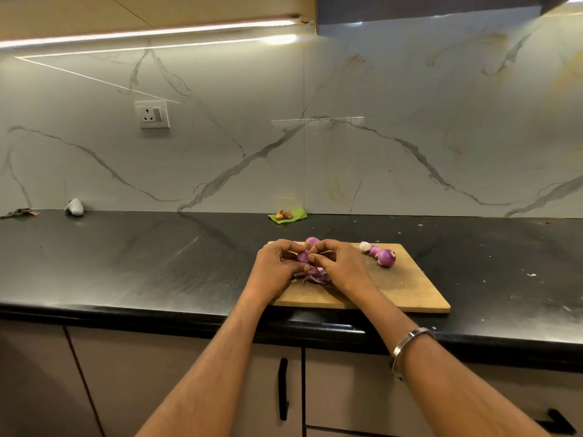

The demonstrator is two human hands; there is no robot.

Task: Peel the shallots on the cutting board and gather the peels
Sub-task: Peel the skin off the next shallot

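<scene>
- We've got both hands over the wooden cutting board (407, 288): left hand (273, 266) cups a purple shallot (303, 257), right hand (337, 263) pinches at its skin with curled fingers.
- Peels (312, 275) are piled right under our hands.
- Peeled shallots (385, 257) sit at the board's far right.
- No readable writing anywhere, even on the wall socket (152, 114).

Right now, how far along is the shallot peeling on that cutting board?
Partway. Two peeled-looking shallots lie at the far right of the cutting board. The left hand and right hand hold a shallot between them, picking at its skin. Loose peels lie beneath the hands, not yet gathered. Another shallot waits behind the hands; whether it is peeled is unclear.
</scene>
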